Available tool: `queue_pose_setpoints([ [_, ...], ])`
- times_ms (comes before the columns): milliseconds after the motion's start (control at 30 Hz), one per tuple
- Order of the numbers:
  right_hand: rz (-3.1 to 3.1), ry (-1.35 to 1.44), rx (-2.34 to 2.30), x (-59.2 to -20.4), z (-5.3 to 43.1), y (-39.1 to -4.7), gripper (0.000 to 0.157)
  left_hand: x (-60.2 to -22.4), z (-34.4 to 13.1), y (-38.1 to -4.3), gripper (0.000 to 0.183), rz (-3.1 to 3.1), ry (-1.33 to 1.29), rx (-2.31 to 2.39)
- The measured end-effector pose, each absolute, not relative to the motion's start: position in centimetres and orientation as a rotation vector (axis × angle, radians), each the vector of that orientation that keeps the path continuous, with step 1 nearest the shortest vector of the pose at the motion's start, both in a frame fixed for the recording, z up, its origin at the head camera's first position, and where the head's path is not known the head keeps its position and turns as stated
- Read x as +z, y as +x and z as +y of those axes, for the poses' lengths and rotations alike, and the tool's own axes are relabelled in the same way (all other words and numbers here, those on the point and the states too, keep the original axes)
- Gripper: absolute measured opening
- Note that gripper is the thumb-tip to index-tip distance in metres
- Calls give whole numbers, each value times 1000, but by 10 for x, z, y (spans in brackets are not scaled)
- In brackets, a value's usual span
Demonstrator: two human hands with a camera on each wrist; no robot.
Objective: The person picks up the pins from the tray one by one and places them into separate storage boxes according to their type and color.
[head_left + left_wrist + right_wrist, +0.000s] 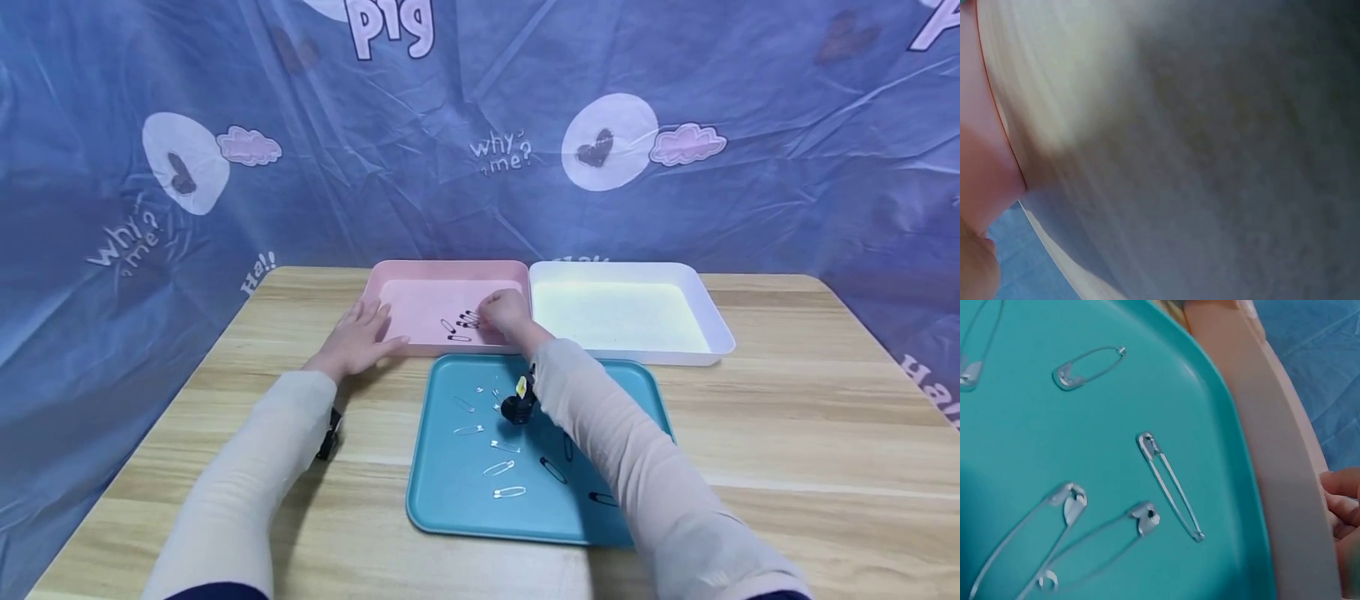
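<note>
Over the front right of the pink tray [420,350], my right hand [506,310] has its fingers curled and seems to pinch a black safety pin, mostly covered by the fingertips. Several black safety pins [459,338] lie in the tray just left of those fingertips. In the right wrist view only the curled fingers [1344,503] show beyond the tray wall. My left hand [360,337] rests with spread, straight fingers at the pink tray's left front corner. The left wrist view catches the pink tray's wall [985,137] and part of the hand [975,265].
A teal tray [450,521] in front carries silver safety pins [510,492] and a few black safety pins [553,471], partly under my right forearm. Right of the pink tray stands a white tray [622,312]. Behind the wooden table [787,400] hangs a blue printed cloth [450,192].
</note>
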State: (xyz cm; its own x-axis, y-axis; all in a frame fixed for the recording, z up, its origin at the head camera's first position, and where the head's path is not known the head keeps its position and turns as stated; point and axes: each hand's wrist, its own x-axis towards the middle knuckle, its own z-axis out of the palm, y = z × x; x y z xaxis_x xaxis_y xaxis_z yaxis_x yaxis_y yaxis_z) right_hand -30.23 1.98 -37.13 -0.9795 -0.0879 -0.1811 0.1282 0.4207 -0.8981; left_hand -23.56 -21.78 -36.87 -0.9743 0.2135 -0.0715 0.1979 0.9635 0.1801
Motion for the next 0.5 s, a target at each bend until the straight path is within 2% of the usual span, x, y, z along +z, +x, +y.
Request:
queue_pose_setpoints([
  [500, 2362, -17, -1635, -350, 52, -279, 18, -370, -218, -237, 85, 3020, 329, 250],
])
